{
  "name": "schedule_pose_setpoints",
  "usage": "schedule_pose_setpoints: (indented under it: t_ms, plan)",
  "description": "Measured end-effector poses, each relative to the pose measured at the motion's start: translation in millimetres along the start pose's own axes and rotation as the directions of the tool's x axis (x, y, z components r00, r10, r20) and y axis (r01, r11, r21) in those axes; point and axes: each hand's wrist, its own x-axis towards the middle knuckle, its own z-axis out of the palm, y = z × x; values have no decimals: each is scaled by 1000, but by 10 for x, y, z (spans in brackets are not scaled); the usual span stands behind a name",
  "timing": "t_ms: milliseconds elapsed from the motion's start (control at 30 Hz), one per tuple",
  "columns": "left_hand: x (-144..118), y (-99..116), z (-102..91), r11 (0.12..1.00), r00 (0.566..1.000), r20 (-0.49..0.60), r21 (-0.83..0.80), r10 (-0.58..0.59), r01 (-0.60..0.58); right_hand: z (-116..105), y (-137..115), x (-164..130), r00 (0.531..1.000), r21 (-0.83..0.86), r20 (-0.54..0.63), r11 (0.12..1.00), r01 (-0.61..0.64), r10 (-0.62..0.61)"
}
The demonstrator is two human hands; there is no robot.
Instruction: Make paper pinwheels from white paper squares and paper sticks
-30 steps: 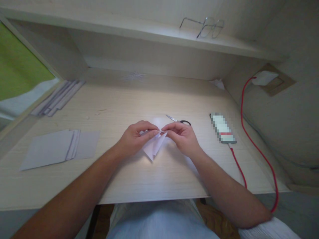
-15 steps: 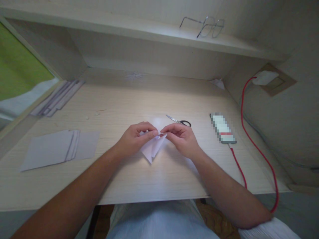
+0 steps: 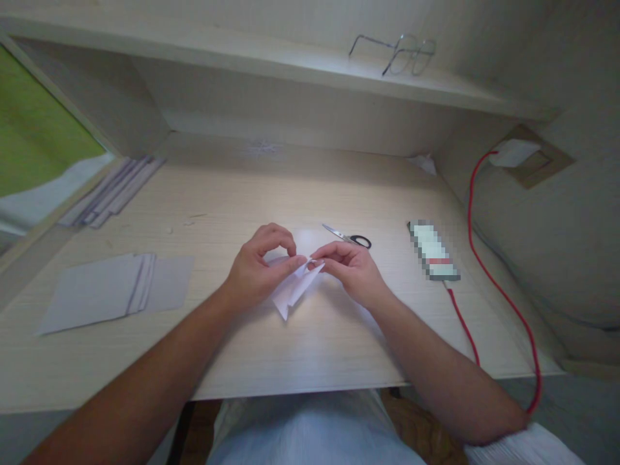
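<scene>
A small folded white paper (image 3: pixel 292 292) with a pointed lower tip lies at the middle of the pale wooden desk (image 3: pixel 271 194). My left hand (image 3: pixel 256 268) pinches its upper left part between thumb and fingers. My right hand (image 3: pixel 351 266) pinches its upper right corner. The fingertips of both hands meet above the paper. Small scissors (image 3: pixel 349 237) with black handles lie just behind my right hand.
A stack of white sheets (image 3: pixel 113 289) lies at the left, with more strips (image 3: pixel 111 192) farther back. A phone (image 3: pixel 433 250) on a red cable (image 3: pixel 489 271) sits at the right. Glasses (image 3: pixel 400 53) rest on the shelf above.
The paper's pointed tip has swung a little to the left. My left fingers have lifted and curled higher over the fold. My right hand has barely moved.
</scene>
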Motion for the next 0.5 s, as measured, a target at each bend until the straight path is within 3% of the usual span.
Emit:
schedule_pose_setpoints:
  t_ms: [500]
  plan:
    - [-10,-25,9,983,999,16,177,49,-51,21,39,-5,997,-75,-75,997,15,-21]
